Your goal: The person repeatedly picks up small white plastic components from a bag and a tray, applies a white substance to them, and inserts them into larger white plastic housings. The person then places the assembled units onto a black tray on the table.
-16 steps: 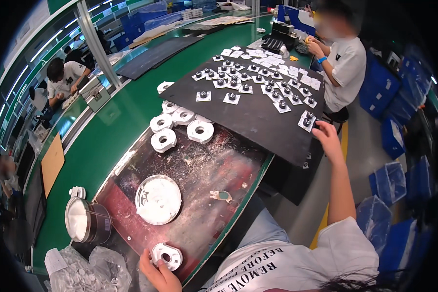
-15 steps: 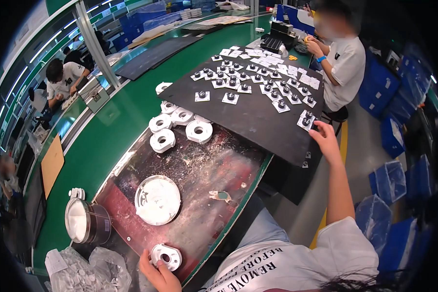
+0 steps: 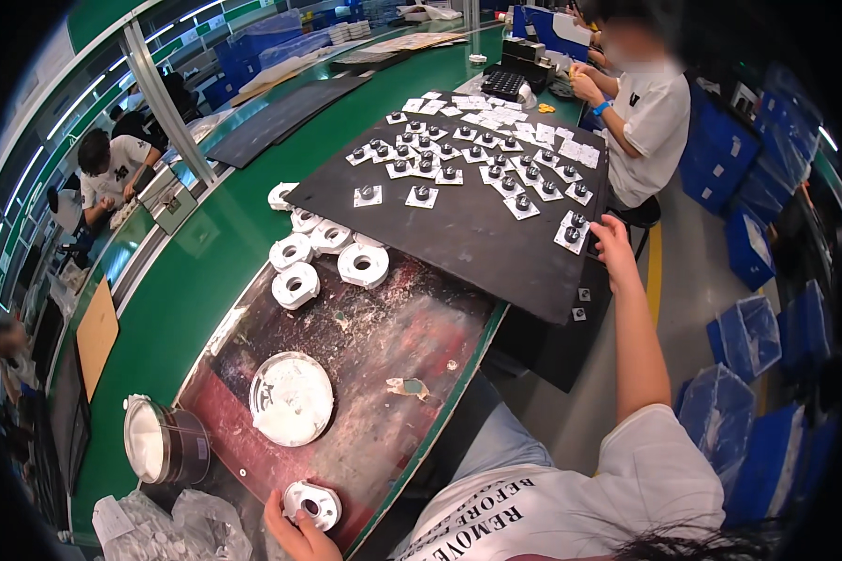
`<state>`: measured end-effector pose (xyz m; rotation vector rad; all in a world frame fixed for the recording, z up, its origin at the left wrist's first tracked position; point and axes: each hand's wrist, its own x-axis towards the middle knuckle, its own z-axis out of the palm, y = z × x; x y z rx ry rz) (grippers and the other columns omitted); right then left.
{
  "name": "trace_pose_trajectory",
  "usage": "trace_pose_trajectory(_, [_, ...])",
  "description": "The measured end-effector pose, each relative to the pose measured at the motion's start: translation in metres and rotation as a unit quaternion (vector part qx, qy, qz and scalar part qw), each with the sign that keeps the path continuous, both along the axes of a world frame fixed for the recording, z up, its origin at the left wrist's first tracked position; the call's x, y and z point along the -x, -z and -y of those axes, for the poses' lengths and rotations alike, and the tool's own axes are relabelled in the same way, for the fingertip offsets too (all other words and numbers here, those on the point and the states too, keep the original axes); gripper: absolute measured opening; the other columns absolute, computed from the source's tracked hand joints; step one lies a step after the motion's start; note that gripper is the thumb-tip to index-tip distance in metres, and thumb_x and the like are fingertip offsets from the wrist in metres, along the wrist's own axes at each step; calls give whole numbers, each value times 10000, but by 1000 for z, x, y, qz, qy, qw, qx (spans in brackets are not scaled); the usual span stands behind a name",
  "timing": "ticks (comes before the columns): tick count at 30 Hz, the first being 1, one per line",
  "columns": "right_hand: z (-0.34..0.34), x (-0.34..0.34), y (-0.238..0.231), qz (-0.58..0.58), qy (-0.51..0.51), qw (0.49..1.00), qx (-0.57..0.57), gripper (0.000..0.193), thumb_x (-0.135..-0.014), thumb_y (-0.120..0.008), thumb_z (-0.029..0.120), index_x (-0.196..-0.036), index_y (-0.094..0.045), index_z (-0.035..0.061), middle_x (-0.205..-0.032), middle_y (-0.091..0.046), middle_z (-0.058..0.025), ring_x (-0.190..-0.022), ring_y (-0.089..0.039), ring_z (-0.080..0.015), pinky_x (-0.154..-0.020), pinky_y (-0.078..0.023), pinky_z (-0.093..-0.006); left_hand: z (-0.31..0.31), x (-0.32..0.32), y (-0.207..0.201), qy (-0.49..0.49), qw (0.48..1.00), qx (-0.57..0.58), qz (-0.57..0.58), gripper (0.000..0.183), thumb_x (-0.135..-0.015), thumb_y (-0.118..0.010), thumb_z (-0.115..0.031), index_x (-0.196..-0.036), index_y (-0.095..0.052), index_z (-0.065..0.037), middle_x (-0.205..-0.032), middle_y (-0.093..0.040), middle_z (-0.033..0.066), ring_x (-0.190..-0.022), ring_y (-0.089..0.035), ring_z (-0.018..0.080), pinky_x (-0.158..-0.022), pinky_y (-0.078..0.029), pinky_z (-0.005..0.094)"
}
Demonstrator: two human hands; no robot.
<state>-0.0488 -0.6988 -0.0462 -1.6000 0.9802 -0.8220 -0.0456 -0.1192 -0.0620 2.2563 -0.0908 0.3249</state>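
Note:
My left hand (image 3: 296,531) is closed on a white ring-shaped part (image 3: 326,517) with a dark centre hole, low at the near edge of the stained work board (image 3: 398,327). Its thumb lies on top of the part and the fingers curl round the left side. At the right edge of a black sheet (image 3: 458,243), my right hand (image 3: 616,251) has its fingers apart and nothing visible in them. Right beside those fingers lies a white square piece (image 3: 571,245) bearing black round knobs. Several similar white squares with black knobs (image 3: 423,194) are spread over the sheet.
Several white ring parts (image 3: 363,265) cluster by the black sheet's left corner. A round lid smeared white (image 3: 291,399) rests on the board, near an open can of white paste (image 3: 166,439) and a clear bag of pieces (image 3: 168,528). A co-worker (image 3: 647,131) sits at far right; blue bins (image 3: 716,164) stand behind.
The whole view has shifted slightly, moving the sheet and board left in the picture. My right hand stays beside the same white square; my left hand keeps hold of the ring part.

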Motion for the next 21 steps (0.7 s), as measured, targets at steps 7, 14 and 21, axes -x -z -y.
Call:
trace_pose_trajectory(7, [-3,-5,9,-19,-8,986,168,448,-756,-708,279,-1141,-603,75,-1092,-441,-102,-988,-459,-193,-866,-392,-286,0,0,0,-3,1000,-17,10,382,-923,-423,-149,-1265,-427,21,-1218,-459,146,-1109,-450,255,-980,-327,351])
trace_pose_trajectory(14, [14,-8,2,-73,-31,981,178,409,-750,-686,234,-1109,-613,53,-1002,-513,-101,-949,-519,-186,-839,-416,-293,-22,-19,6,125,950,-223,178,431,-843,-493,-108,-1240,-458,53,-1209,-470,269,-1117,-440,421,-981,-324,464])
trace_pose_trajectory(21, [24,-15,0,-83,-41,987,132,407,-762,-669,209,-1117,-596,24,-870,-569,-51,-808,-545,-143,-743,-427,-263,-27,-18,10,118,957,-205,166,426,-837,-496,-94,-1235,-463,54,-1199,-474,271,-1110,-443,423,-977,-327,463])
